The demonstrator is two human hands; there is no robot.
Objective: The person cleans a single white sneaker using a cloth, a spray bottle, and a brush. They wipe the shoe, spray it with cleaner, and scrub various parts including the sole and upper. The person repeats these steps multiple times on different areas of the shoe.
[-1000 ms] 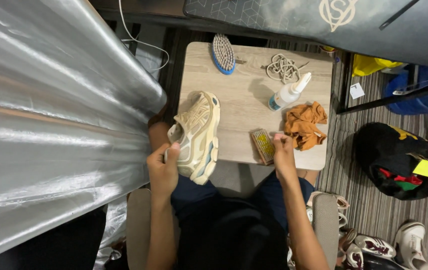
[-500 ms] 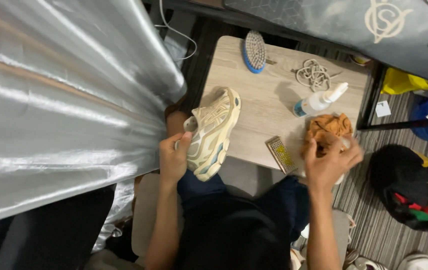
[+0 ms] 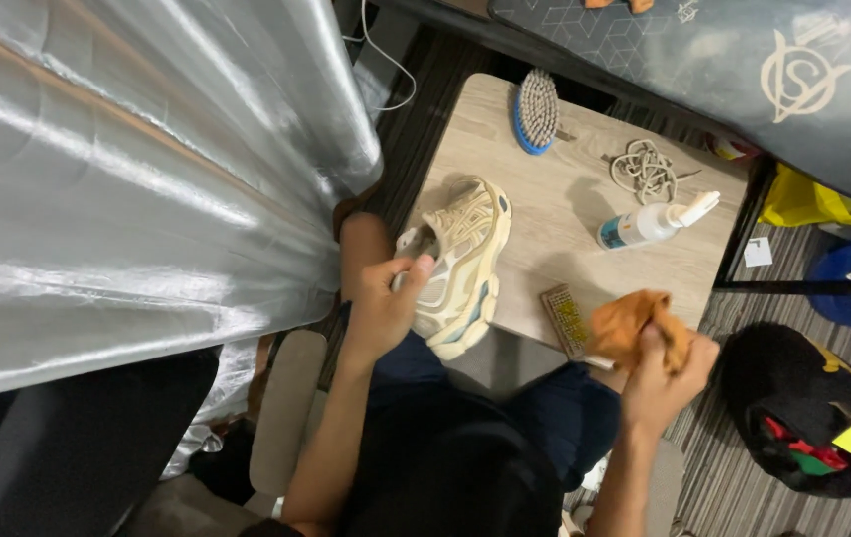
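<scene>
A cream and beige sneaker (image 3: 460,261) lies on its side at the near left edge of a small light wooden table (image 3: 555,224). My left hand (image 3: 383,308) grips the sneaker at its heel opening. My right hand (image 3: 659,383) is closed around a crumpled orange cloth (image 3: 629,323), lifted just above the table's near right corner. A small wooden-backed brush (image 3: 565,318) lies on the table right beside the cloth.
On the table stand a blue-backed brush (image 3: 535,109), a coil of beige laces (image 3: 644,169) and a white spray bottle (image 3: 649,224) lying down. Silvery foil sheeting (image 3: 127,169) fills the left. A black bag (image 3: 813,418) sits on the striped floor, right.
My right hand moved from the small brush to the orange cloth and picked it up off the table. My left hand kept its hold on the sneaker.
</scene>
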